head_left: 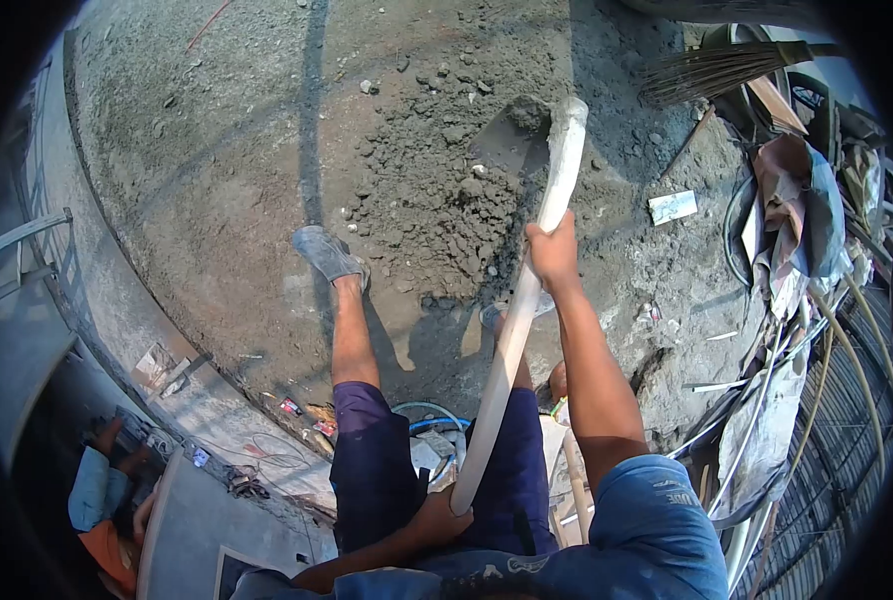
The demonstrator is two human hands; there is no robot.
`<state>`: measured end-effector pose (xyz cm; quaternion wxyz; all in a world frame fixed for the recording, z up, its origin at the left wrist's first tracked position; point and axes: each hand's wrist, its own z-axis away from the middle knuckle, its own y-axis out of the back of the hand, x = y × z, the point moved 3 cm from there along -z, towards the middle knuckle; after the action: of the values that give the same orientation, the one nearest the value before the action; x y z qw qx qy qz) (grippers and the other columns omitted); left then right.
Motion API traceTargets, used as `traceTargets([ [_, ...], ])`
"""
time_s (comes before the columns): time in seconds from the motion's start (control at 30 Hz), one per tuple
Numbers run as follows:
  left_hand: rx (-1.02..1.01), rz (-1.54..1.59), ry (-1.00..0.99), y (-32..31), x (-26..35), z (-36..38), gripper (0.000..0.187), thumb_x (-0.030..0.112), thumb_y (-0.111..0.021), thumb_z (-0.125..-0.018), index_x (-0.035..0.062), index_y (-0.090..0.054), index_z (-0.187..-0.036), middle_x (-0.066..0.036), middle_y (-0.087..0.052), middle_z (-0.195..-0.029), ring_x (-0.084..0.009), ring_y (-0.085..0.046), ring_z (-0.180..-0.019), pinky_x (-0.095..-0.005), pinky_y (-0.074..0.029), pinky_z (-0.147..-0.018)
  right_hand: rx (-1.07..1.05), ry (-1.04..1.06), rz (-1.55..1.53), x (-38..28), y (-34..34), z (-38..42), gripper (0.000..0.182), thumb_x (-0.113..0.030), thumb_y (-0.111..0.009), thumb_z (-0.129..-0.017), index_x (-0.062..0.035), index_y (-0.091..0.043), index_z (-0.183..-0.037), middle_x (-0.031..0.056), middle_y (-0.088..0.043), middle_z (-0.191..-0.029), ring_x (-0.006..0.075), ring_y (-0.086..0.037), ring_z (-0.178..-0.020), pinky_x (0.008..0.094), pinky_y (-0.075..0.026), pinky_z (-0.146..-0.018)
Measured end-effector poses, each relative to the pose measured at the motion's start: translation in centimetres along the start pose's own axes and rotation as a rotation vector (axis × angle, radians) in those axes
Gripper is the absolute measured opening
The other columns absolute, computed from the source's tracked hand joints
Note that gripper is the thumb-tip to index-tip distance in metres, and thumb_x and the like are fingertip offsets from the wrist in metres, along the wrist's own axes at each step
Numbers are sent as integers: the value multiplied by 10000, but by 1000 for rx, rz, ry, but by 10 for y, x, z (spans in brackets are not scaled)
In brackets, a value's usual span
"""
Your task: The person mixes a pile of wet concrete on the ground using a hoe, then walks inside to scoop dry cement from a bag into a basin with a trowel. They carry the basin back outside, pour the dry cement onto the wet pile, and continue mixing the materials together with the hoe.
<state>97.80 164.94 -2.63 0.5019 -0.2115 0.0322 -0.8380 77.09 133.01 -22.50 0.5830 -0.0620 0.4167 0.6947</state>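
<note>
I hold a hoe by its long pale wooden handle [516, 330], which slants from my waist up and away to the right. My left hand [439, 515] is closed round the near end, in front of my shorts. Farther up, my right hand [554, 255] grips the handle below the head. The hoe's wide blade [507, 142] lies at the heap of loose dark soil [437, 170], with some soil on it; its lower edge is hard to make out. My shod left foot [327, 253] stands beside the heap; the handle partly hides my other foot.
A stick broom [717, 72] lies at the upper right, above piled sacks and scrap [797, 210]. A white piece [673, 207] rests on the ground. Corrugated sheeting [827, 440] lies at the lower right. On the left runs a concrete edge [132, 270]; another person [107, 520] is below it.
</note>
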Motion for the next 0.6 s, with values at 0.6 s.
traceTargets([
  [0.6,105,372,-207,105,200,-153,373,85,-620,-781,-62,-474,-1091,-78,-572,-721,-124,-575,-545,-288,-469,-503,-181,-36,196,-99,-100,-206,291,-75,-607,-825,141,-542,-1009,161,-626,-711,217,-619,-527,349,-533,-449],
])
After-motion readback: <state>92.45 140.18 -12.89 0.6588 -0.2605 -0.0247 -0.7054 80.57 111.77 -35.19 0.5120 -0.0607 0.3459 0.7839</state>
